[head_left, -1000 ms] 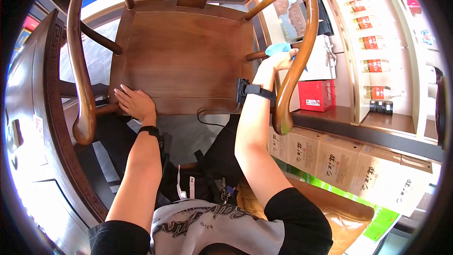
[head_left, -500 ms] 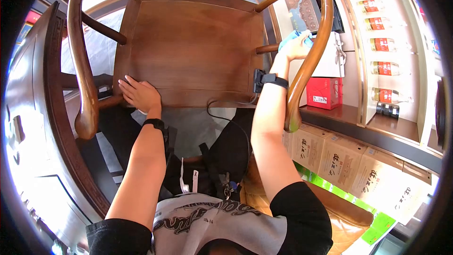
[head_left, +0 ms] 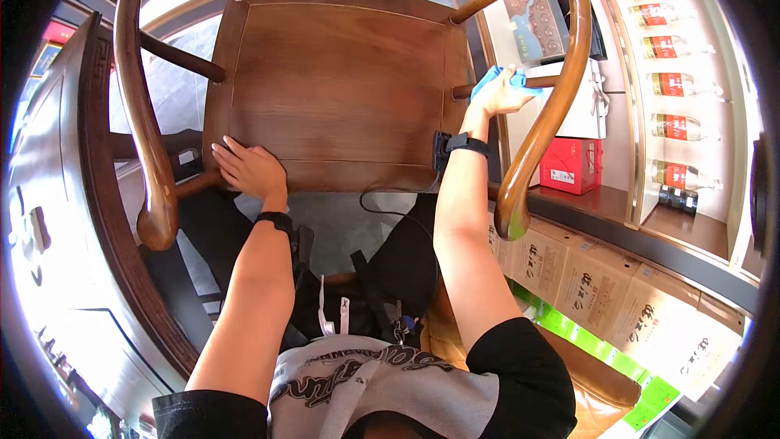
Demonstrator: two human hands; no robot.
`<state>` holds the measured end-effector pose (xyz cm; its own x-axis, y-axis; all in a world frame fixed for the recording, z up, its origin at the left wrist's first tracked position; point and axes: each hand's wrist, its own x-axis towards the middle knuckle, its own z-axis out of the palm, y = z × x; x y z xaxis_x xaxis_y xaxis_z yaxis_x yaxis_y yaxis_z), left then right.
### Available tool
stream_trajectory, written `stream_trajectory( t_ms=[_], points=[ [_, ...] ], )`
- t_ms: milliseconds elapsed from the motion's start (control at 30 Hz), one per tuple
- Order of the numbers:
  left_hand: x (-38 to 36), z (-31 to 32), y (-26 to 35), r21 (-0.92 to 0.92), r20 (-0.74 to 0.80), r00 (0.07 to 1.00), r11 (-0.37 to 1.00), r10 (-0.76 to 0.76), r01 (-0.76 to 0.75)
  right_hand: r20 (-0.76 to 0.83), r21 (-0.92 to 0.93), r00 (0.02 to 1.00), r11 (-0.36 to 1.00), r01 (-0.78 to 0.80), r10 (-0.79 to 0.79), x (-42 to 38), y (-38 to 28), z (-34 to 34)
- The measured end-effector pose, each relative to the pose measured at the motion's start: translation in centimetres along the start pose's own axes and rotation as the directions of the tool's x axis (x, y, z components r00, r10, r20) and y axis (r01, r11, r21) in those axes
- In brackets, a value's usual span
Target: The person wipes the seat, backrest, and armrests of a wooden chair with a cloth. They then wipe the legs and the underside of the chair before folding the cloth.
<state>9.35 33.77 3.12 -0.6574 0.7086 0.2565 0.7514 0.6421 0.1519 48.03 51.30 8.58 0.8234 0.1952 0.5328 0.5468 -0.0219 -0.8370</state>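
In front of me stands a dark wooden armchair [head_left: 341,85] with curved arms and a flat seat. My left hand [head_left: 250,169] lies flat on the seat's near left corner, fingers stretched out. At the right side, my right hand [head_left: 501,96] is closed around a light blue cloth [head_left: 490,84]. That cloth wraps the short wooden post under the right armrest [head_left: 552,114]. A black band with a small device [head_left: 455,146] sits on my right wrist, and a black cable runs from it past the seat's front edge.
Shelves on the right hold several red-labelled bottles [head_left: 671,84], a red box [head_left: 571,166] and a white box [head_left: 578,118]. Cardboard cartons [head_left: 597,280] line the floor below. A dark wooden cabinet [head_left: 89,154] stands close on the left, and a tan leather seat [head_left: 589,366] is behind me.
My right hand and the blue cloth have moved slightly down and to the left, from beside the armrest onto its post. The view has shifted a little; my left hand stays on the seat.
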Motion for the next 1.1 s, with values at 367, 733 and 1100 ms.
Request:
stream_trajectory(
  t_ms=[367,733,1100],
  points=[
    [0.0,-0.2,0.1,0.046,0.020,1.000,0.999,-0.002,0.001,0.187,0.016,0.955,0.972,-0.236,0.229,-7.5,3.8,-0.6],
    [0.0,-0.4,0.1,0.054,-0.011,1.000,0.998,0.014,-0.013,0.456,-0.629,0.881,0.747,0.216,0.130,-8.0,1.9,-5.5],
    [0.1,0.0,-0.2,-0.011,-0.084,0.996,0.999,0.037,-0.038,0.616,0.020,0.746,0.942,-0.334,0.251,-14.3,-2.9,-11.8]
  ],
)
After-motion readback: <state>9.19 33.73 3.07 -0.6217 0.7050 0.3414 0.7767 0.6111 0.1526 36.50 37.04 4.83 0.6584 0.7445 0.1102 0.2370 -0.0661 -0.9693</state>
